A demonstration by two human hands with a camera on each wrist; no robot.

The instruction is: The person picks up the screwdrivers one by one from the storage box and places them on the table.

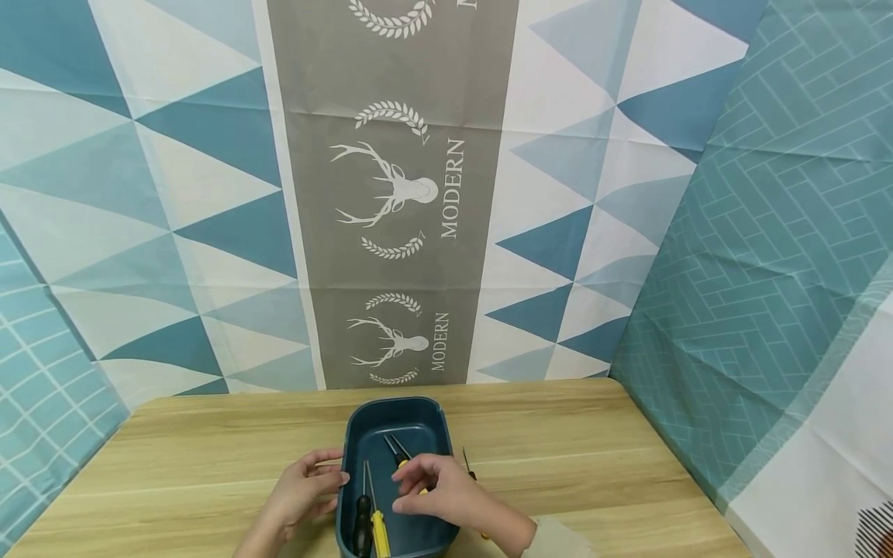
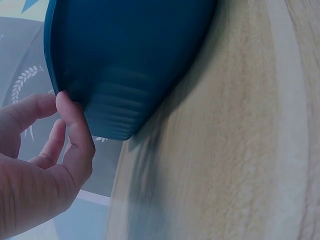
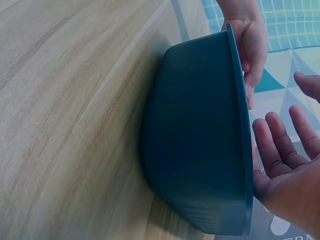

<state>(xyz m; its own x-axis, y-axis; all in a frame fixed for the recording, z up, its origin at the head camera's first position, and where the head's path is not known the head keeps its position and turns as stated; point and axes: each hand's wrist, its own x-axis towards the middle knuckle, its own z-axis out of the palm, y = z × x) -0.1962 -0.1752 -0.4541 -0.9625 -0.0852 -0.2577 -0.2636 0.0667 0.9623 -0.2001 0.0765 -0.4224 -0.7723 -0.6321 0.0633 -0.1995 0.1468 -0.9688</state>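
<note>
My left hand [image 1: 305, 492] pinches the left rim of a dark blue plastic box [image 1: 366, 442], with thumb and fingertip at the edge in the left wrist view [image 2: 60, 95]. Over the box's right side is my right hand [image 1: 443, 490], its fingers loosely bent and holding nothing. Inside lie a black-handled screwdriver [image 1: 362, 527] and a yellow-handled screwdriver [image 1: 380, 535], shafts pointing away. Further tools with thin metal shafts [image 1: 401, 449] and black-and-yellow handles are partly hidden beneath the right hand. In the right wrist view that hand [image 3: 290, 155] is beside the rim.
Right of the box, another thin-shafted tool [image 1: 470, 467] lies on the wooden table [image 1: 572, 457], partly covered by my right forearm. A patterned cloth [image 1: 391, 263] hangs behind the table, with more cloth [image 1: 767, 310] along the right side.
</note>
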